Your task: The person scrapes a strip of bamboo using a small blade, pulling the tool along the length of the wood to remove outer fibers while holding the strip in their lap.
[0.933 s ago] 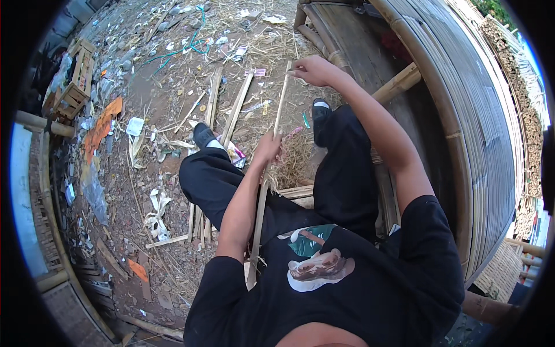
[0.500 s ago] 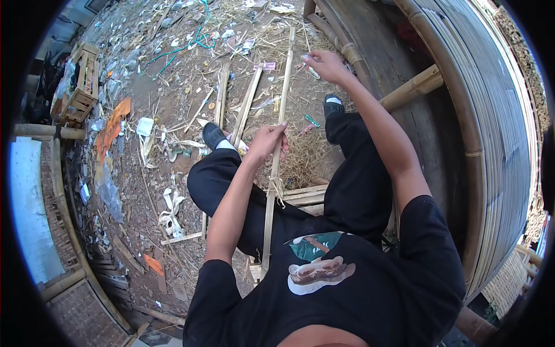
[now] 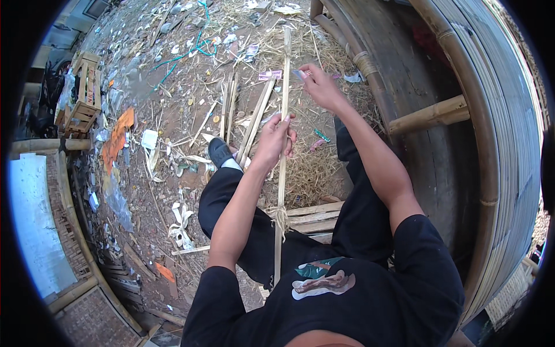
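Observation:
A long, pale bamboo strip [image 3: 284, 92] stands lengthwise before me, its lower end by my shirt. My left hand [image 3: 276, 140] is closed around its middle. Below that hand, frayed fibres [image 3: 281, 218] hang in a tuft from the strip, over a low slatted wooden piece [image 3: 312, 218] between my legs. Just right of the strip's upper part, my right hand [image 3: 324, 89] is closed in a pinch. A small, thin, bluish-white flat piece [image 3: 299, 74] sticks out from its fingertips towards the strip; its kind is unclear.
More strips [image 3: 255, 118] lie beside my left shoe [image 3: 219, 151]. Dry shavings [image 3: 315, 182] are heaped between my legs. A bamboo-framed platform [image 3: 428, 115] borders my right side. A wooden crate [image 3: 84, 95] stands far left, and litter covers the dirt ground.
The view has shifted a little. The strip stands more upright, still in my left hand. My right hand has come lower, and its pale flat piece now points at the strip.

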{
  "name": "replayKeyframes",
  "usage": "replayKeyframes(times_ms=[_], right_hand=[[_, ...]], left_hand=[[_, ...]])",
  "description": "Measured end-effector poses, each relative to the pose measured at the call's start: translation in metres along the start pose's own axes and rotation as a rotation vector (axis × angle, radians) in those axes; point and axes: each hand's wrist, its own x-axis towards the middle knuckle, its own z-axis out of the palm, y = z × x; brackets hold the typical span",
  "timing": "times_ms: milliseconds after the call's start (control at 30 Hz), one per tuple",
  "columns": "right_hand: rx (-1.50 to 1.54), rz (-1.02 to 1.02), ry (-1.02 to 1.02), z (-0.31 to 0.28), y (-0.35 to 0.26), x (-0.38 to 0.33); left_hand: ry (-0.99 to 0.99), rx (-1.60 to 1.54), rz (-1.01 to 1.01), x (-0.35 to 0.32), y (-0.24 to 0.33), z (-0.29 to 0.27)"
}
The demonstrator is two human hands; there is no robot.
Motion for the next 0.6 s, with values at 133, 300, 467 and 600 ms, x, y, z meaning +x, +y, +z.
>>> replayKeyframes(times_ms=[133,300,467,600], right_hand=[[0.069,-0.032,-0.145,-0.003,-0.024,0.007],[0.020,-0.088,-0.075,0.004,-0.006,0.023],[-0.074,-0.171,-0.063,0.001,-0.003,0.030],[-0.006,-0.163,-0.066,0.006,-0.007,0.029]], left_hand=[[0.074,0.032,-0.010,0.004,-0.004,0.008],[0.137,0.069,0.010,-0.001,-0.005,0.024],[0.151,0.212,0.152,-0.002,-0.016,0.026],[0.193,0.178,0.141,-0.007,-0.005,0.028]])
